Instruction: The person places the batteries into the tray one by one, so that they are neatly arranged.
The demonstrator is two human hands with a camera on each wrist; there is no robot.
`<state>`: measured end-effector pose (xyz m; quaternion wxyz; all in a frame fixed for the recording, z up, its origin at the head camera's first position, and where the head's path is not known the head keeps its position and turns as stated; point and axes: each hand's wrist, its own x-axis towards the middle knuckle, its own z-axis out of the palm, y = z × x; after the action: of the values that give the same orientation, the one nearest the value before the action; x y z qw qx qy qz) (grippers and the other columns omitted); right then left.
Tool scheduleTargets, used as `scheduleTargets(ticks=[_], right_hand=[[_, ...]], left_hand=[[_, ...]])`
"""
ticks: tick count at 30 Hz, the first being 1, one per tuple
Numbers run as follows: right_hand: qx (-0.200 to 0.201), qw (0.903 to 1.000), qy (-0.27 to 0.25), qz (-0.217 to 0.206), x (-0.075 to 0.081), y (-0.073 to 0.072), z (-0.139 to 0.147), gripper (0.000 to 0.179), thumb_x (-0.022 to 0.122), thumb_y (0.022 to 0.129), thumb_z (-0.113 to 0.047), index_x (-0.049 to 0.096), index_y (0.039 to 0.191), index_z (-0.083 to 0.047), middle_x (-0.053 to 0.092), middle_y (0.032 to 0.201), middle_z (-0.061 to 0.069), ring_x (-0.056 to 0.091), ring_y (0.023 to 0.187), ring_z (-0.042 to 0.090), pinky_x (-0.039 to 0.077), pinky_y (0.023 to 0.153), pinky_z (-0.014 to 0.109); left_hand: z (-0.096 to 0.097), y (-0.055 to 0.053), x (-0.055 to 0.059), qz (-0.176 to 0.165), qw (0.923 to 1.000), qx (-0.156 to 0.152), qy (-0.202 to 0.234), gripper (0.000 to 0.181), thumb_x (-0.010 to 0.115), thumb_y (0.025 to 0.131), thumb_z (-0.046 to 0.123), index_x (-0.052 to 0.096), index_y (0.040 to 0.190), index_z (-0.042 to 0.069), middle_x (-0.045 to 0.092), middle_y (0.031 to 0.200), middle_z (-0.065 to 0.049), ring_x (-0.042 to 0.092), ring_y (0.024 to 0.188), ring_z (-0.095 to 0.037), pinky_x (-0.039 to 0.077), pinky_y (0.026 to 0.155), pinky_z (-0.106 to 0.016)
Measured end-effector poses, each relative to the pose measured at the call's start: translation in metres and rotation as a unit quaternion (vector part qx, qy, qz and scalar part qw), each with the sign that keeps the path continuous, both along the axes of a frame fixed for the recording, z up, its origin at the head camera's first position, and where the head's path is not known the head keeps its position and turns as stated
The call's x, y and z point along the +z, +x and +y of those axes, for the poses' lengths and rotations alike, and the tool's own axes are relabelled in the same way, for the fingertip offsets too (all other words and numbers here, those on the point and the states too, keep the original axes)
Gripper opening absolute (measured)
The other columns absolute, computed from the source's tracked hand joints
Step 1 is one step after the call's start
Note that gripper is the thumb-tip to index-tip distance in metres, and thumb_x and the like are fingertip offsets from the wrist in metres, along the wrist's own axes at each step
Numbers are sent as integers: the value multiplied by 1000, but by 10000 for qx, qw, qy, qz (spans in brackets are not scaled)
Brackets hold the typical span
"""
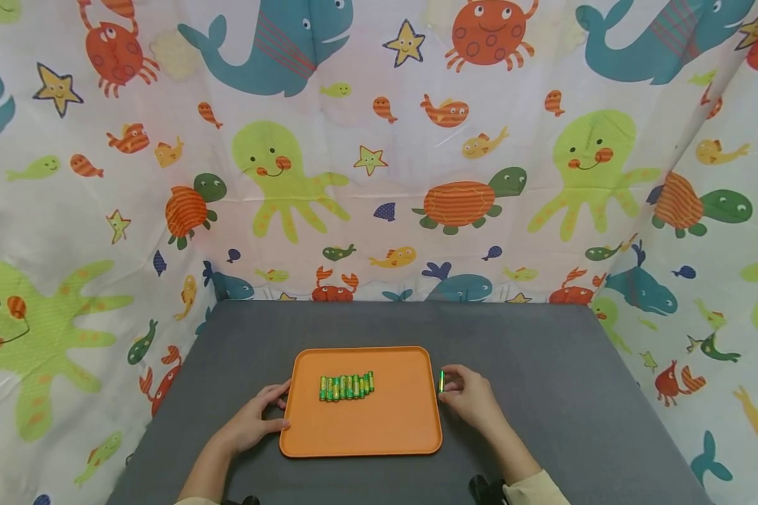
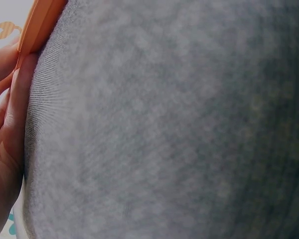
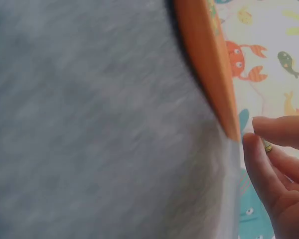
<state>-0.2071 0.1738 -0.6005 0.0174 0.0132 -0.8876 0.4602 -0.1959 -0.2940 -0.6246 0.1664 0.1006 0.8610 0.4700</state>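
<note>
An orange tray (image 1: 379,436) lies on the grey table, with a row of several green-and-gold batteries (image 1: 346,386) standing side by side on it. My left hand (image 1: 248,419) holds the tray's left edge, thumb and fingers on the rim; the left wrist view shows the thumb (image 2: 24,84) against the orange rim. Just past the tray's right edge, my right hand (image 1: 474,398) pinches one green battery (image 1: 441,381) upright between thumb and fingers. In the right wrist view only a small end of that battery (image 3: 266,145) shows between the fingertips.
The grey table (image 1: 543,393) extends around the tray on every side. A white curtain (image 1: 379,140) printed with sea animals hangs behind the table and along both sides. Dark wrist gear (image 1: 485,489) shows at the right sleeve.
</note>
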Motion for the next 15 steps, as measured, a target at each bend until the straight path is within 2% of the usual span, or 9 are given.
scheduleTargets(ticks=[7,15], right_hand=[[304,9990,-308,-137,14,-8,-20,46,81,80,-3,68,125,-5,71,106,5,67,85,13,57,71,32],[810,9964,-241,-98,19,-21,-49,44,81,81,0,68,123,-2,70,106,9,70,94,25,57,76,37]], left_hand=[[-1,-1,-1,135,9998,-85,-73,86,78,88,34,33,160,19,43,149,-8,50,118,-23,35,103,-53],[-2,0,-2,182,9995,-79,-228,86,76,89,36,32,160,18,44,148,-7,51,116,-19,37,102,-46]])
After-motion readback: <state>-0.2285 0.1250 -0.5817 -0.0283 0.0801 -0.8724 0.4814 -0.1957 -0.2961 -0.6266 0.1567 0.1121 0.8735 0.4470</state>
